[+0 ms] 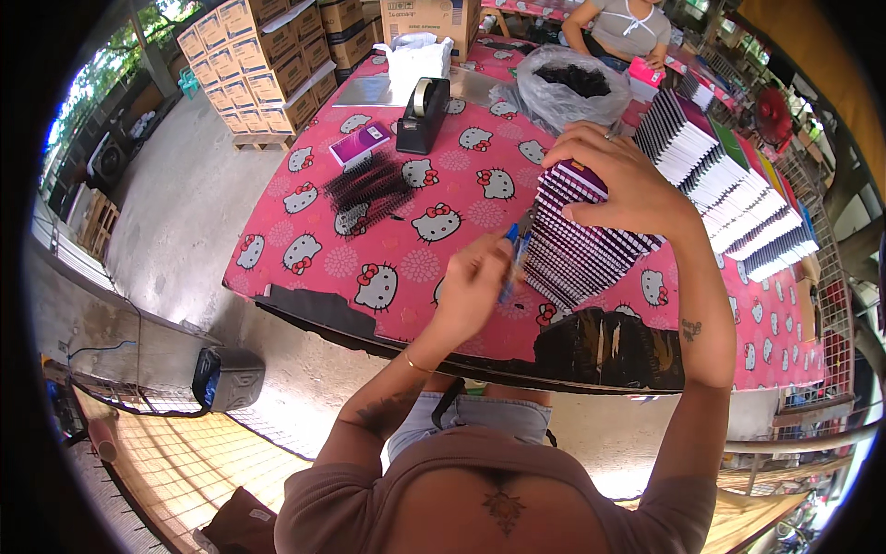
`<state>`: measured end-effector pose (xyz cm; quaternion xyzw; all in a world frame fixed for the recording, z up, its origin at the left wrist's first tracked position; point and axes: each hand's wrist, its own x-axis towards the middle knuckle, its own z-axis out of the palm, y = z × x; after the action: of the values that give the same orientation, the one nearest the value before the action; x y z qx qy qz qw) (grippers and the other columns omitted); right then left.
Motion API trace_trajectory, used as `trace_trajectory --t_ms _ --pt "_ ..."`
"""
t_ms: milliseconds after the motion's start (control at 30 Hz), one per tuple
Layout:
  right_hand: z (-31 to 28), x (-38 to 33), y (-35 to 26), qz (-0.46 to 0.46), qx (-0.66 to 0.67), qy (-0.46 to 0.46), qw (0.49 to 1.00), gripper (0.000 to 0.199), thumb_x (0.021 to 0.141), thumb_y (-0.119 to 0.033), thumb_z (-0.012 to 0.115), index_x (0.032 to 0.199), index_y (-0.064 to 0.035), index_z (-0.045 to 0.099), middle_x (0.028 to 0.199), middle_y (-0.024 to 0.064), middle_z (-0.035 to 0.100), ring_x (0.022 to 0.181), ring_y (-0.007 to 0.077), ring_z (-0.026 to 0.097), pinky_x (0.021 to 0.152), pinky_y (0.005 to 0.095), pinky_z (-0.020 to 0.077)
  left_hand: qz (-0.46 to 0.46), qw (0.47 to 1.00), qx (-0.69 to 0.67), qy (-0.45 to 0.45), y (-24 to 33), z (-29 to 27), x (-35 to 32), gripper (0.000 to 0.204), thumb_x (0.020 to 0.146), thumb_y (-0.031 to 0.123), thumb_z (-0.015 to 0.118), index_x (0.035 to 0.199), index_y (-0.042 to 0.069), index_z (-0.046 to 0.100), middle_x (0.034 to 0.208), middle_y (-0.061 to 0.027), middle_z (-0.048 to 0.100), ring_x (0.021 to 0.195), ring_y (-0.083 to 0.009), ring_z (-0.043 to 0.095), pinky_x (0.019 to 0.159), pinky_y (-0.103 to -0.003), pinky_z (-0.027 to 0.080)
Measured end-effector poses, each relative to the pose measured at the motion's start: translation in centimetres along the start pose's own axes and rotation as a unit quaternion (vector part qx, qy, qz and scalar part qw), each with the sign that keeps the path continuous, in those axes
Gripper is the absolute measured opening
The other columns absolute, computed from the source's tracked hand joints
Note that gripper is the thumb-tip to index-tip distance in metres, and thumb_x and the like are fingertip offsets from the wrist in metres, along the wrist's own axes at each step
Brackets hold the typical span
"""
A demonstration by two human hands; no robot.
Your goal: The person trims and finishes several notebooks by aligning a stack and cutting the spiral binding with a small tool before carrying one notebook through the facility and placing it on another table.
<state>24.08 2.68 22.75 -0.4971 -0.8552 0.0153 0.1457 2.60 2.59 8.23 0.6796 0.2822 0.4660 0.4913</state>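
Blue-handled pliers (513, 233) are gripped in closed left hand (472, 284); wire-bound notebook stack (591, 254) is clasped by wide-spread right hand (628, 183).

The person wears a brownish-mauve short-sleeved top (334, 508) with a low scooped neck, pale blue denim shorts (519, 415), a thin gold-coloured bracelet (417, 366) and, on the right hand (632, 185), a ring (608, 137). Dark tattoos (503, 510) mark chest and forearms.

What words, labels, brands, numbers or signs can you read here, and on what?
I don't copy out print; it stands here:
Stacked brown cartons: dark print, small and blurred.
Large brown carton: printed markings, mostly too small.
Purple-covered block: pale label, too small to read.
Spiral-bound stack under the right hand: none legible.
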Motion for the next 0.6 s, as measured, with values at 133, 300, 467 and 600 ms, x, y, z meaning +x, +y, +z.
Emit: trace_trajectory --t_ms 133,300,467,600 --pt "-0.1 0.0 -0.1 0.011 0.005 -0.019 1.000 0.048 0.069 -0.020 0.072 0.115 -0.0131 0.057 0.119 0.0045 0.053 0.125 0.0254 0.044 0.104 0.0434 0.0303 0.129 0.970 0.206 0.008 -0.5 0.0 -0.2 0.048 0.099 0.026 0.047 0.135 -0.006 0.043 0.102 -0.0154 0.064 0.087 -0.0275 0.069 0.084 -0.033 0.054" --pt "0.1 0.2 0.0 0.011 0.008 -0.019 1.000 0.048 0.069 -0.017 0.072 0.115 -0.0117 0.057 0.121 0.0046 0.053 0.127 0.0253 0.043 0.106 0.0421 0.0283 -0.182 0.925 -0.332 -0.034 -2.8 0.3 -0.8 0.047 0.100 0.030 0.045 0.130 -0.007 0.046 0.100 -0.0170 0.066 0.088 -0.0275 0.068 0.084 -0.039 0.055" --pt "0.2 0.1 0.4 -0.004 0.000 -0.008 1.000 0.047 0.073 -0.027 0.069 0.116 -0.0135 0.057 0.119 0.0056 0.052 0.122 0.0262 0.046 0.104 0.0425 0.0304 -0.211 0.909 -0.357 -0.041 -2.4 0.2 -0.4 0.044 0.100 0.028 0.045 0.127 -0.006 0.048 0.098 -0.0157 0.065 0.084 -0.0262 0.068 0.082 -0.039 0.055" --pt "0.3 0.1 0.4 -0.004 -0.005 -0.011 1.000 0.047 0.073 -0.028 0.069 0.116 -0.0137 0.057 0.119 0.0056 0.052 0.122 0.0263 0.046 0.104 0.0428 0.0299 -0.103 0.983 -0.148 -0.026 -2.5 0.3 -0.6 0.039 0.100 0.025 0.046 0.121 -0.006 0.054 0.093 -0.0127 0.064 0.079 -0.0243 0.066 0.080 -0.036 0.054"
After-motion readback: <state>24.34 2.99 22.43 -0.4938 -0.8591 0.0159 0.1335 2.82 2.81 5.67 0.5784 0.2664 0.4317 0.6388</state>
